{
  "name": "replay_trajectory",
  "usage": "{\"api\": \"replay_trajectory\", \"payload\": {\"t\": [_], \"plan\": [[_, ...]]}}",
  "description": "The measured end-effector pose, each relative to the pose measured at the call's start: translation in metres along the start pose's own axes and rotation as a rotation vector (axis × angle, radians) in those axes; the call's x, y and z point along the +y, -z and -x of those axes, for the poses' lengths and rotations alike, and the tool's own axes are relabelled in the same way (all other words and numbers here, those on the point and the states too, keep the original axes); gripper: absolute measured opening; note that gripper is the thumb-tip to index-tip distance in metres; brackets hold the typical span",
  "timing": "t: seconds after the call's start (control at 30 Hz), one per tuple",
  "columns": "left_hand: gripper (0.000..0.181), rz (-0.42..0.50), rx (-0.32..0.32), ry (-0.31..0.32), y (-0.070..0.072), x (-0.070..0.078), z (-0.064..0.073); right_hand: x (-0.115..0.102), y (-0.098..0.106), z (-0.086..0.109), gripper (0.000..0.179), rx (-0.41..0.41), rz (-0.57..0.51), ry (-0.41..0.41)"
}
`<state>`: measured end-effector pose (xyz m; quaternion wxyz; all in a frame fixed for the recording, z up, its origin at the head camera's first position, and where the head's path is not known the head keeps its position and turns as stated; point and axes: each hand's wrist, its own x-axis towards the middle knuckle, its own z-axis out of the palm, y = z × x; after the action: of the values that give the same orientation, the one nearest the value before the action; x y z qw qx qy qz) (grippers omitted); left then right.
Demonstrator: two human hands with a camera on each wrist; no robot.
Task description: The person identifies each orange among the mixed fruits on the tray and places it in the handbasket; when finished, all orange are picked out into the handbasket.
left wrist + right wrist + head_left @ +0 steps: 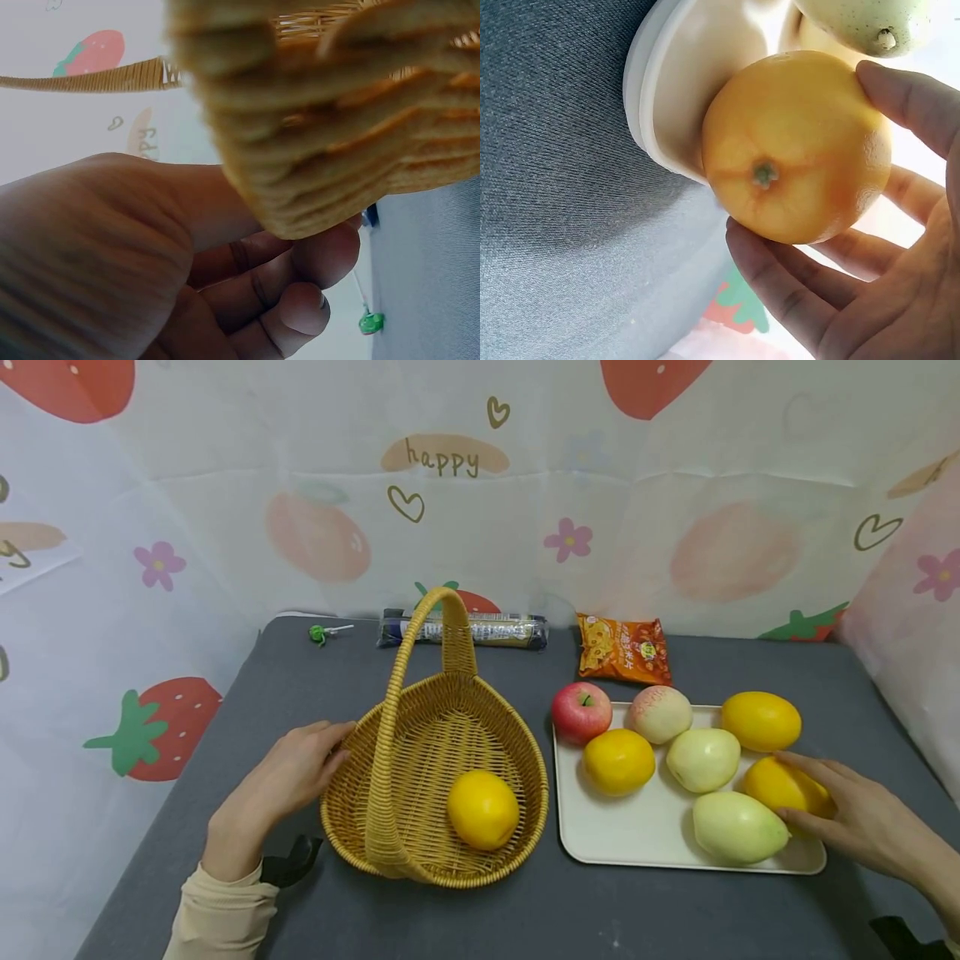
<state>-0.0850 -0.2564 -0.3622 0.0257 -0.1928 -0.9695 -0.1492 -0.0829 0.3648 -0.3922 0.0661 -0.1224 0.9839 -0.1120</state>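
My left hand [285,772] grips the left rim of a wicker basket [345,827] with a tall arched handle. In the left wrist view its fingers are curled beside the woven wall [322,135], and part of the thumb is hidden behind it. One yellow orange [483,810] lies inside the basket. At the right, my right hand [862,810] holds another orange [783,787] between thumb and fingers. That orange's stem end [765,174] shows in the right wrist view, over the corner of a cream tray [622,839].
On the tray are an apple [582,713], a peach [661,714], an orange [618,762], a pale green round fruit [703,760], a pale green oval fruit [738,828] and a yellow fruit [761,722]. Behind lie a lollipop [318,634], a long packet [495,632] and an orange snack bag [624,650].
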Motion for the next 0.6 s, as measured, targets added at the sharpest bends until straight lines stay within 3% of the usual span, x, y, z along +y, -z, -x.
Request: {"api": "replay_trajectory", "payload": {"t": [0.33, 0.6], "plan": [[0.030, 0.006, 0.006, -0.009, 0.000, 0.000, -0.001, -0.001, 0.004, 0.002, 0.070, 0.076, -0.006, 0.031], [0.031, 0.010, -0.005, 0.007, 0.002, 0.001, -0.002, -0.010, 0.018, 0.002, 0.068, 0.268, 0.028, 0.104]]}}
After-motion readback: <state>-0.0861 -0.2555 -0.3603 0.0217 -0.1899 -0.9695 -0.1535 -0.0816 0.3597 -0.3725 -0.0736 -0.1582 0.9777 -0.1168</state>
